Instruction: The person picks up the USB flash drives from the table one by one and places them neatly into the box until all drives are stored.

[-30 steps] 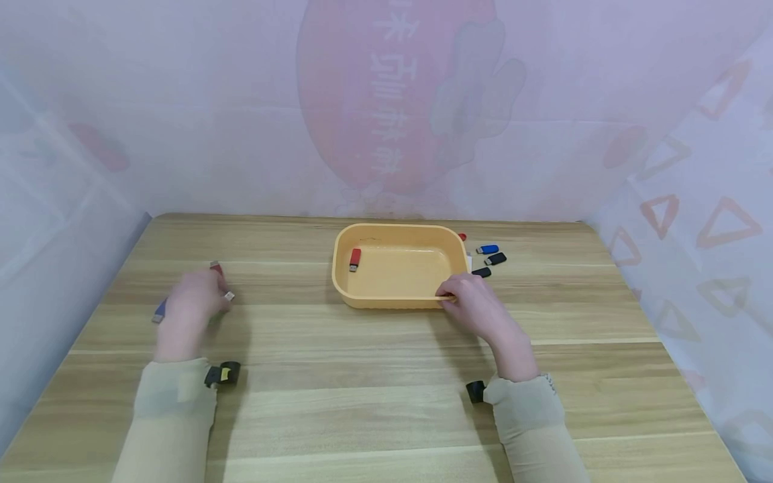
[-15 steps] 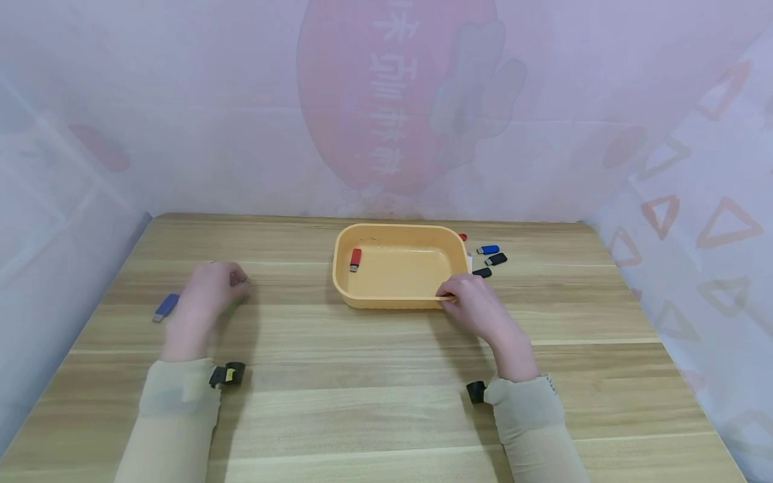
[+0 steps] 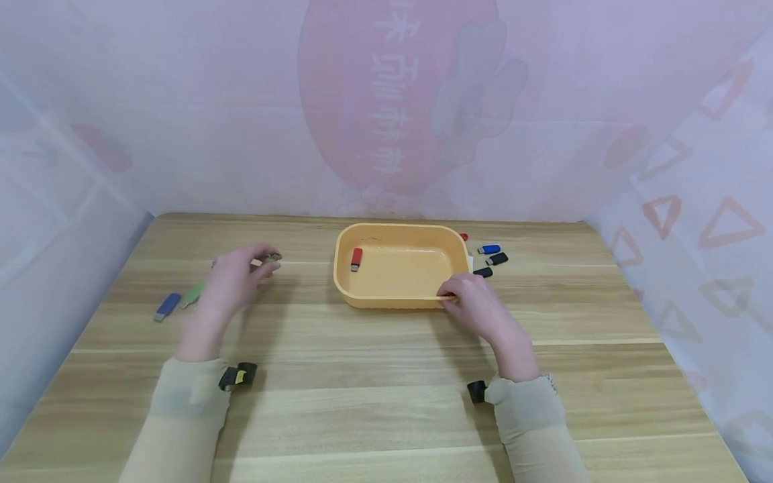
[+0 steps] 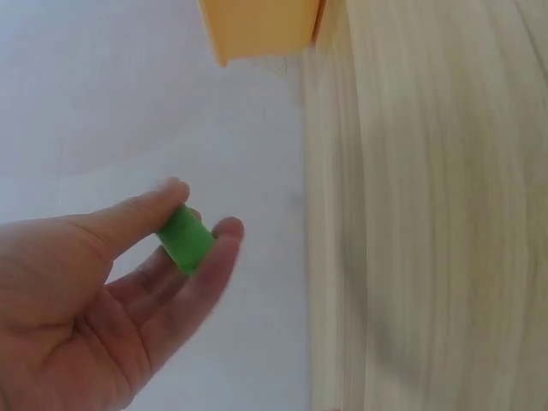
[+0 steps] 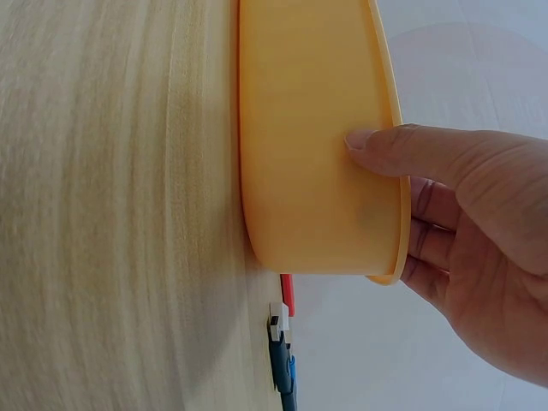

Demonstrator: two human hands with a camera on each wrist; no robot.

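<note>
Your left hand point(image 3: 232, 285) pinches a small green plastic stick point(image 4: 185, 239), long axis toward the yellow plastic tray point(image 3: 392, 300), whose rim your right hand point(image 3: 477, 305) grips.

Green stick point(image 4: 184, 239) half hidden between fingers; tray point(image 4: 257, 27) cut off.

Open table point(image 3: 374, 376) lies between the hands, nothing in the lane toward the yellow tray point(image 3: 344, 285). Tray's inside is roomy, one red stick point(image 3: 356, 258) at its left. A cluster of sticks point(image 3: 490, 259) crowds the tray's right side.
</note>
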